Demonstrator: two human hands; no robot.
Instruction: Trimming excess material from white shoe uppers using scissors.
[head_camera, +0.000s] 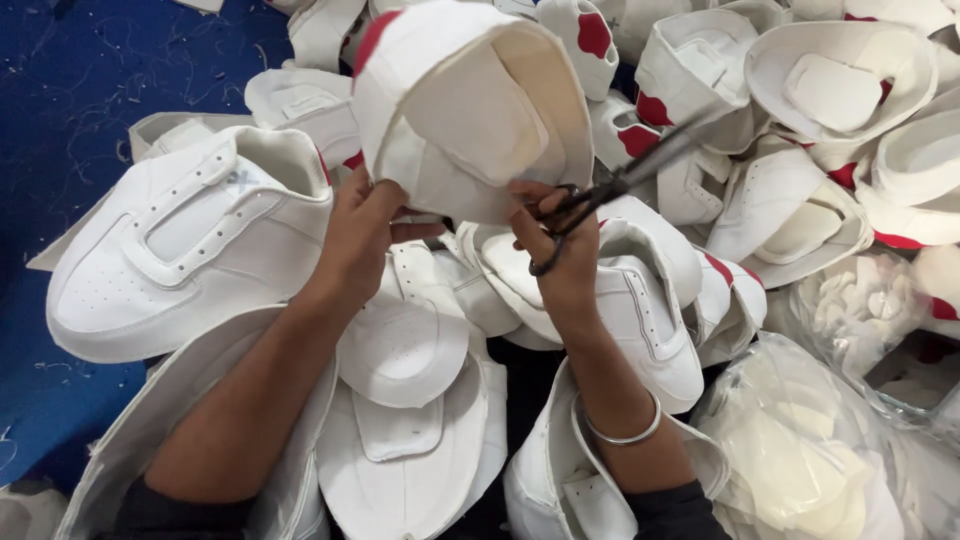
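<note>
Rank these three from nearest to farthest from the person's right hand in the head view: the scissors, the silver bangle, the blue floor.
1. Scissors: in the right hand, blades pointing up right.
2. Silver bangle: lower, on that same forearm.
3. Blue floor: far left, beyond the shoe upper and left hand.
</note>
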